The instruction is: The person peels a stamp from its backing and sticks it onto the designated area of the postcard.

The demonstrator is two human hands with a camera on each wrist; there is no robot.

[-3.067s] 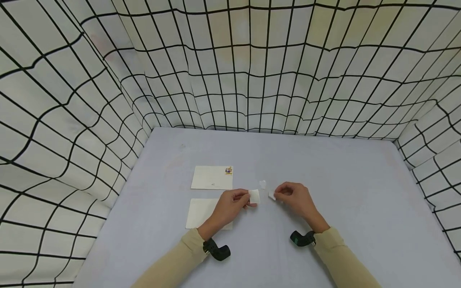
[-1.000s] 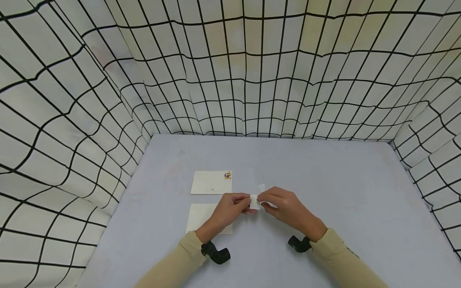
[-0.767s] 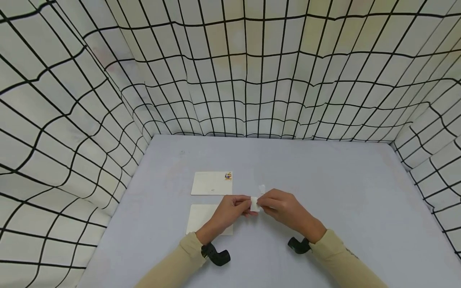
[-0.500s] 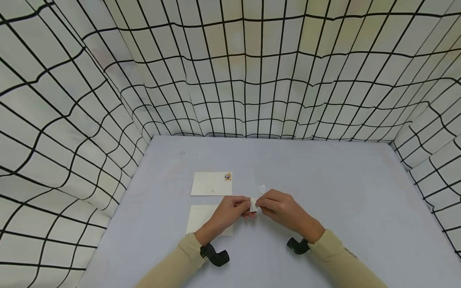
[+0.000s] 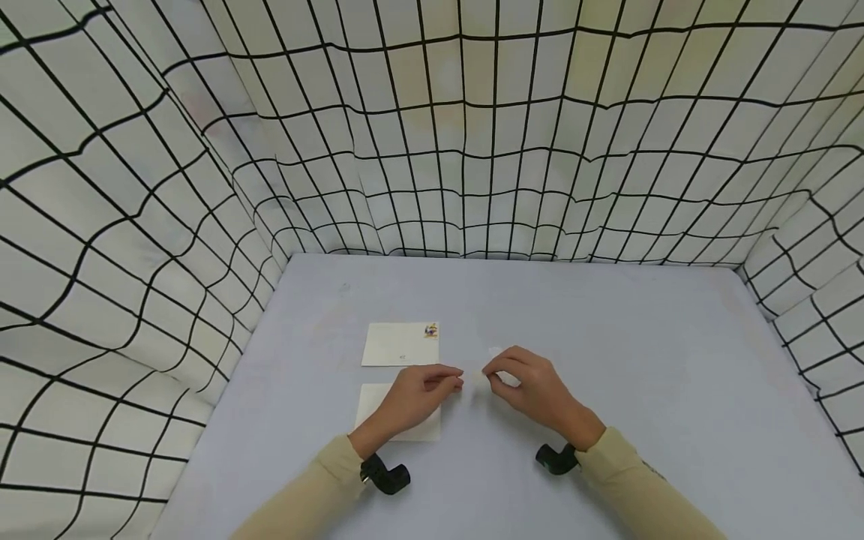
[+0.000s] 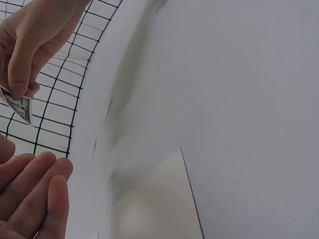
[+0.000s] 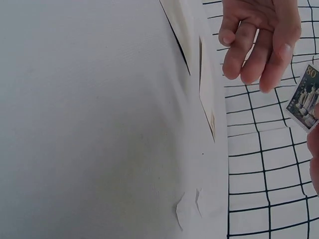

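My right hand (image 5: pixel 536 386) pinches a postage stamp (image 7: pixel 305 99) between thumb and fingers, above the table. The stamp is dark with pale figures and an "80"; it hangs from the right fingertips in the left wrist view. My left hand (image 5: pixel 421 394) is a short way to the left, its relaxed fingers (image 7: pixel 271 64) holding nothing. Below the left hand lies a cream envelope (image 5: pixel 425 429), partly hidden by hand and wrist. Beyond it lies a second envelope (image 5: pixel 394 346) with a colourful stamp (image 5: pixel 430 331) at its upper right corner.
Thin, curled white paper scraps (image 7: pixel 180 211) lie on the white table (image 5: pixel 641 360), mostly hidden behind the right hand in the head view. White walls with a black grid (image 5: pixel 513 150) enclose the table's back and sides.
The left hand, which held the small white-backed square, has let go and moved left. The right hand dropped a paper scrap earlier, then took the stamp and now holds it alone.
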